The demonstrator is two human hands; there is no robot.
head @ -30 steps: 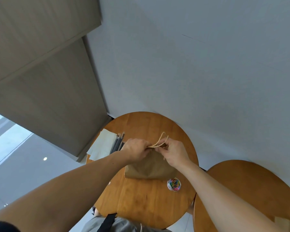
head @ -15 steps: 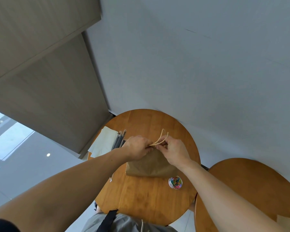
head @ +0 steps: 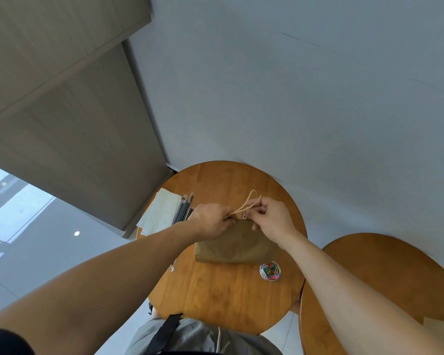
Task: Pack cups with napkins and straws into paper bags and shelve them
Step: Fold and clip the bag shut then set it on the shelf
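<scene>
At mid-frame the paper bag (head: 231, 248) lies on the round surface (head: 215, 290), its mouth pinched by the left grip (head: 210, 219) while the right grip (head: 269, 219) pinches a paper clip (head: 245, 215) there, so closing looks nearly done, with shelving yet to do.

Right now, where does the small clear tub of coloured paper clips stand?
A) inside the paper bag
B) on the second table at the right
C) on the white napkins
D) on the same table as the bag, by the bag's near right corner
D: the tub of paper clips stands on the round table, close by the near right corner of the paper bag.
</scene>
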